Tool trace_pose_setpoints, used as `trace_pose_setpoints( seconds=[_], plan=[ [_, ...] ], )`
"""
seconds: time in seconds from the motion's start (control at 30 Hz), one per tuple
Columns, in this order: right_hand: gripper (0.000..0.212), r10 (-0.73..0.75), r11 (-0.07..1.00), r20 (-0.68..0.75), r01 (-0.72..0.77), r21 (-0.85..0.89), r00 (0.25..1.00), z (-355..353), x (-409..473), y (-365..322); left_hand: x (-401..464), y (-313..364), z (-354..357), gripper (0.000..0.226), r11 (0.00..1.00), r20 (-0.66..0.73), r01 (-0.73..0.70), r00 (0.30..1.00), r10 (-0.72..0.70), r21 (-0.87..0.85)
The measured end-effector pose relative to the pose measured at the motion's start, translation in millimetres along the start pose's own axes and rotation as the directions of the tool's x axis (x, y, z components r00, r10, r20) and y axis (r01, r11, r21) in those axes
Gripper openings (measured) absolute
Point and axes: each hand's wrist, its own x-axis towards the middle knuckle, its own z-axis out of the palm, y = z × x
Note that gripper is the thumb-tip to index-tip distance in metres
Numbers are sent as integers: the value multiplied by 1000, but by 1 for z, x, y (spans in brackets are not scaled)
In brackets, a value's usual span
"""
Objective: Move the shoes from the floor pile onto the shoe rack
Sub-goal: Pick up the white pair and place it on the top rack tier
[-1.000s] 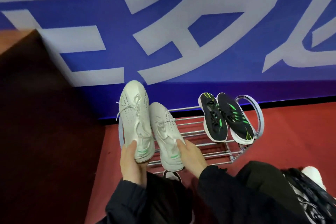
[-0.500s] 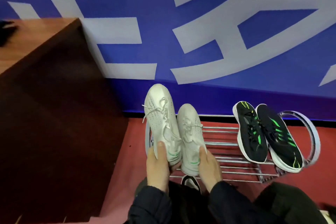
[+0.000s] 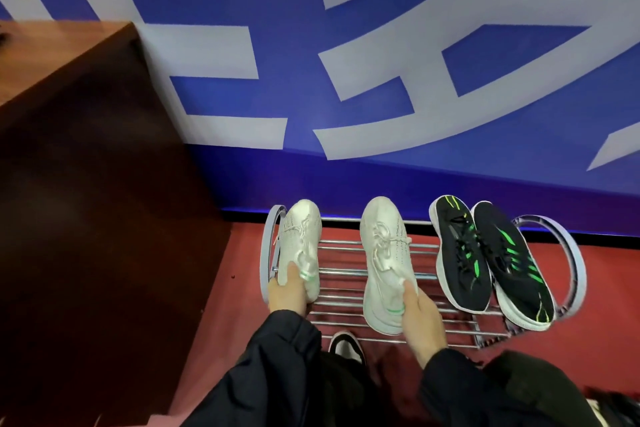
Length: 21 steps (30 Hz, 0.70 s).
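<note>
White shoes (image 3: 384, 263) apart now, seemingly racked.

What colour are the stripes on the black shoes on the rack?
Bright green stripes on the black shoes, seen in the head view, the only view.

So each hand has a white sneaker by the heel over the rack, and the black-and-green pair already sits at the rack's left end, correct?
Not quite. The head view shows the black-and-green pair at the right end of the shoe rack, not the left. The rest holds: the left hand grips one white sneaker by the heel, and the right hand grips the other white sneaker.
</note>
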Motion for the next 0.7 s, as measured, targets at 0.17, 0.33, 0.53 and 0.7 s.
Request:
trace_pose_setpoints(
  seconds=[0.17, 0.33, 0.53, 0.7],
  plan=[
    [64, 9, 987, 62, 1, -160, 998, 15, -3, -15, -15, -4, 4, 74, 970, -70, -110, 989, 128, 216],
    [68, 104, 971, 82, -84, -224, 991, 41, 10, -30, -5, -20, 8, 57, 783, 49, -221, 970, 237, 581],
    [57, 63, 975, 120, -36, -220, 991, 68, 27, -33, -4, -13, 2, 26, 910, -106, -191, 964, 245, 367],
    [40, -12, 991, 150, 31, -127, 989, 81, 16, -28, -12, -19, 8, 42, 919, -163, -226, 943, 290, 324]
  ],
)
